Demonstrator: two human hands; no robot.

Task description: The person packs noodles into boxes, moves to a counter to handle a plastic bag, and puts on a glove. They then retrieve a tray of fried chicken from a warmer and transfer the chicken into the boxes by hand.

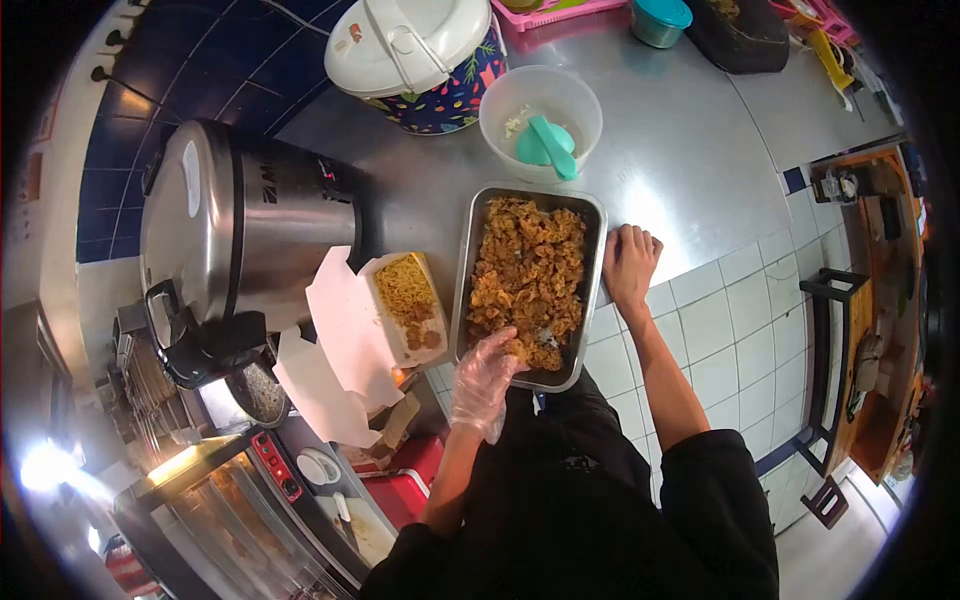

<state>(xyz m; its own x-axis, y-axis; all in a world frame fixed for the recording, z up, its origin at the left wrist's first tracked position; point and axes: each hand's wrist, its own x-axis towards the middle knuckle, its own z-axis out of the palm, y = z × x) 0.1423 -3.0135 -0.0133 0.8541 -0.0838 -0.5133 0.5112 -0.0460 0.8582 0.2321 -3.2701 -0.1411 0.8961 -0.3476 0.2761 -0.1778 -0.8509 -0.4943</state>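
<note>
At the near edge of the steel counter (690, 150), the left hand (485, 385), in a clear plastic glove, reaches over the near left corner of a metal tray (594, 222). Its fingers are bent closely together around a piece of browned, crumbly food (515, 350), the thumb partly hidden. More of the same food (525, 265) fills most of the tray, with bare metal showing near its lower right part.

Just right of the tray, the bare right hand (632, 265) rests on the counter's front edge, fingers loosely curled, holding nothing that shows.

Left of the tray, near its left rim, lies an open white carton (345, 330) with yellow noodles or rice (405, 290), too small to tell which, and browned bits at the near end. Beyond the tray's far edge stands a translucent tub (490, 110) holding a turquoise scoop (545, 145). Farther back is a white-lidded, patterned container (440, 95); toward the left wall stands a large steel cooker (285, 215).
</note>
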